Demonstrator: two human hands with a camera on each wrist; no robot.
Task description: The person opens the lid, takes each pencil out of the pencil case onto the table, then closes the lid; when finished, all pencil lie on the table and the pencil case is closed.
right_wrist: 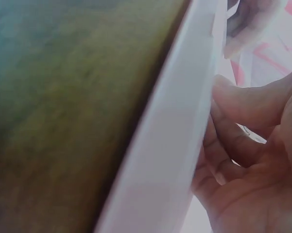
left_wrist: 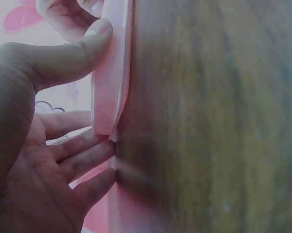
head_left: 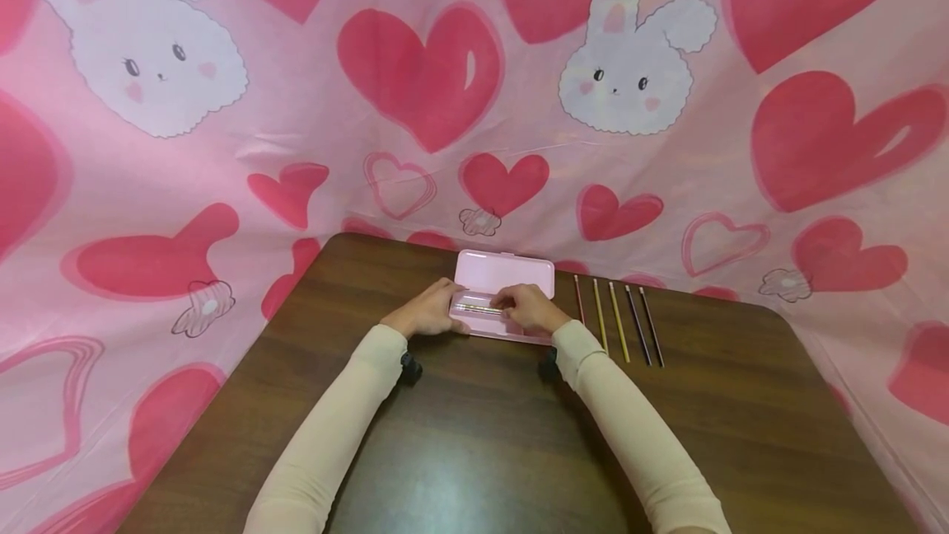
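Left grip (head_left: 432, 310) clasped the left end of an open pink pencil case (head_left: 483, 325), its thumb set against the near wall and its other fingers extended around the end, while the right grip (head_left: 532, 307) rested over the case's right half with bent fingers. Whether those fingers pinched anything could not be told, as their tips could not be made out clearly. The pencil case lay between the two grips on a brown wood-grain bench (head_left: 460, 443), its lid (head_left: 498, 272) open on the far side of both. Inside, a slim yellowish pencil (head_left: 474, 308) ran lengthwise from beside the left grip toward the fingers of the right grip. Just to the right of the right grip, five pencils lay side by side on the bench: a red pencil (head_left: 580, 301) nearest, then two yellow pencils (head_left: 619, 323), then two dark pencils (head_left: 638, 325) farthest out. Cream sleeves (head_left: 363, 377) covered the person's arms behind both grips, with a small black device (head_left: 410, 368) at each wrist. Beyond the grips and the bench hung a pink cloth (head_left: 423, 77) printed with red hearts and white rabbit faces.
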